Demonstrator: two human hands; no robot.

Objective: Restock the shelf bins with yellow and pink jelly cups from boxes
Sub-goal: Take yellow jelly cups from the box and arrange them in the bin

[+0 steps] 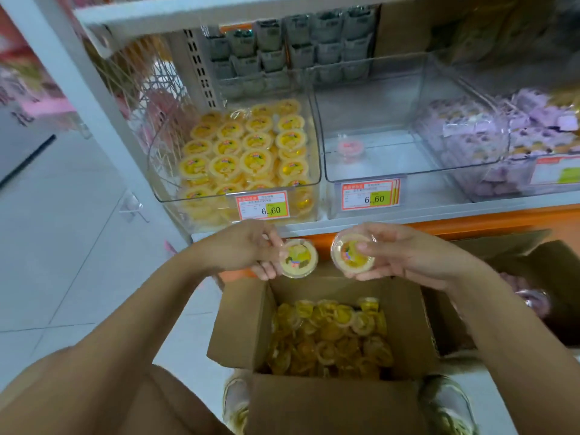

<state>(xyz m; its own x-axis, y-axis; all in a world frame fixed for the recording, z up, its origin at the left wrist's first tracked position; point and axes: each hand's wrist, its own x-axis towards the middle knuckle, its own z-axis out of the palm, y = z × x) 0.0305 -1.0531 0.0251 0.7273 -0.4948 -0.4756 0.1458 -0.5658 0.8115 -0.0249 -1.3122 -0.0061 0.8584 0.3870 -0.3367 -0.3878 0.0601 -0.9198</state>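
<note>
My left hand grips a round yellow jelly cup, my right hand a second cup. I judge the clear yellow-filled bin nearly full and the neighbouring clear bin barely started.

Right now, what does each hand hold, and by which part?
The left hand pinches a yellow jelly cup by its rim; the right hand holds a second yellow cup, thumb across its lid, fingers beneath.
</note>
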